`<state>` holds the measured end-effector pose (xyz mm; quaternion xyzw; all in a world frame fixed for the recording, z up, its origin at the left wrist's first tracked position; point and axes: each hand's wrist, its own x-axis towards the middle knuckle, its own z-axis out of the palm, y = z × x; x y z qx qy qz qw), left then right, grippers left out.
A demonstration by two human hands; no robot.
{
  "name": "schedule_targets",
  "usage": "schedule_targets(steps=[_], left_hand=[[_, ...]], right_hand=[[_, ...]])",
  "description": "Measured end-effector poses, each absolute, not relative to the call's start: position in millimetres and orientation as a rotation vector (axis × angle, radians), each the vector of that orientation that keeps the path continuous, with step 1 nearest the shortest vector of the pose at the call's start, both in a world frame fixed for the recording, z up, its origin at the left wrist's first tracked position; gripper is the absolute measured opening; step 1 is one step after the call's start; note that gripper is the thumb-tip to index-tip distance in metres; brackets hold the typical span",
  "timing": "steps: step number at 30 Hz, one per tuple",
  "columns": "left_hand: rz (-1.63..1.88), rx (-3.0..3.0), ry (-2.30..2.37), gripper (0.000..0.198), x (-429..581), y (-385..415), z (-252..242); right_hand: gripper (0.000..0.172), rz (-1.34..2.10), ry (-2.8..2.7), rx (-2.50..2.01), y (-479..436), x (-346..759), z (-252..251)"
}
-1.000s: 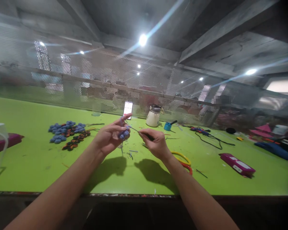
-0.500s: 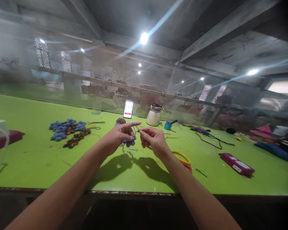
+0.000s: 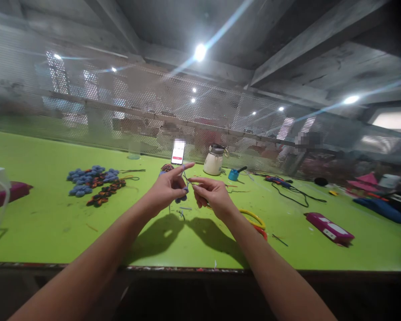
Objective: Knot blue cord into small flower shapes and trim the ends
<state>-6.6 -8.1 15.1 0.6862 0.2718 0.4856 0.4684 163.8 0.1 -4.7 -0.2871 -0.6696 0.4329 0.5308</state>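
Note:
Above the green table (image 3: pixel 53 223) my left hand (image 3: pixel 167 189) pinches a small blue crocheted piece (image 3: pixel 183 195), its index finger stretched out with blue yarn over it. My right hand (image 3: pixel 212 196) sits close beside it, fingers closed on a thin crochet hook whose tip meets the blue piece. The hook is mostly hidden inside the fingers. Both hands hover above the table's middle.
A pile of blue and dark crocheted flowers (image 3: pixel 93 183) lies at the left. A phone (image 3: pixel 178 152), a white jar (image 3: pixel 214 162) and a blue cup (image 3: pixel 234 174) stand by the mesh screen. Yellow and red rings (image 3: pixel 255 223), black cable (image 3: pixel 294 194) and a magenta box (image 3: pixel 329 229) lie right.
My right hand has moved left and closed in on my left hand; the hook that pointed out between them a second ago is now tucked at the blue piece.

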Motion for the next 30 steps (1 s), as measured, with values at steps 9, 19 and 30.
schedule_targets(steps=[9, 19, 30], left_hand=[[1.269, 1.604, 0.738, 0.078, -6.4, -6.3, 14.0], [1.375, 2.066, 0.815, 0.062, -2.9, -6.8, 8.4], [1.142, 1.115, 0.290, 0.062, -16.3, -7.6, 17.8]], right_hand=[[0.033, 0.987, -1.603, -0.685, -0.6, 163.1, -4.2], [0.033, 1.083, -1.483, -0.732, -0.5, 161.4, -5.7], [0.028, 0.841, -1.554, -0.582, -6.4, 159.5, -4.8]])
